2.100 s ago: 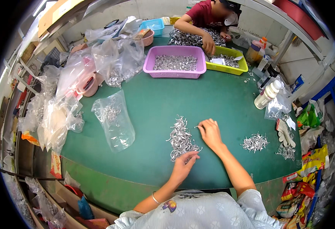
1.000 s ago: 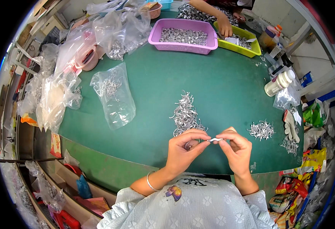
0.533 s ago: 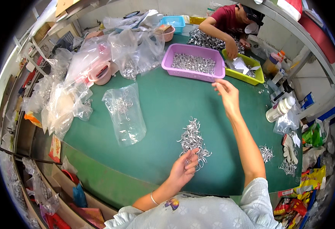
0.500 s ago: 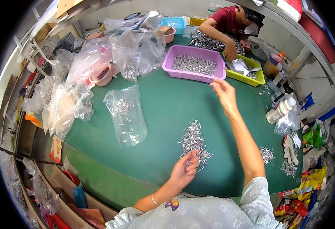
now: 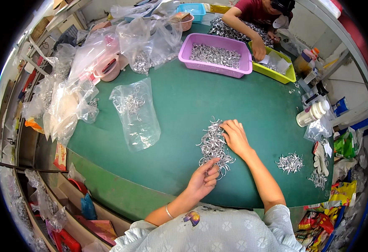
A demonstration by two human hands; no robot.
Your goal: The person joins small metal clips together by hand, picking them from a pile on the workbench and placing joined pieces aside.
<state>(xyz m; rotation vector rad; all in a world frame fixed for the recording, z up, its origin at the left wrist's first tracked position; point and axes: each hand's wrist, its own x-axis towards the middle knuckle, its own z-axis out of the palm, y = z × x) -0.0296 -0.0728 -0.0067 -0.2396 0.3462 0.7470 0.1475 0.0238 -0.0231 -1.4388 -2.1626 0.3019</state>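
Observation:
A heap of small curved silver metal pieces [image 5: 213, 140] lies on the green table in front of me. My left hand [image 5: 201, 179] is at the heap's near end, palm turned up, with its fingers curled and the thumb against them; whatever they pinch is too small to make out. Over the heap's far right side reaches my right hand [image 5: 235, 136], its fingers bent, with a gap between thumb and fingertips at the pieces. Further back, a purple basin [image 5: 215, 67] holds many silver ring-like pieces.
A clear plastic bag [image 5: 140, 126] with silver pieces lies left of the heap. A smaller pile [image 5: 290, 163] sits at right, near a glove [image 5: 320, 159] and a white bottle [image 5: 312, 113]. Across the table, a co-worker's hand [image 5: 258, 49] is at a yellow-green basin [image 5: 278, 74].
My right hand has come back from beside the purple basin to the heap. My left hand has stayed at the heap's near end. The smaller pile at right shows more fully as the view shifted.

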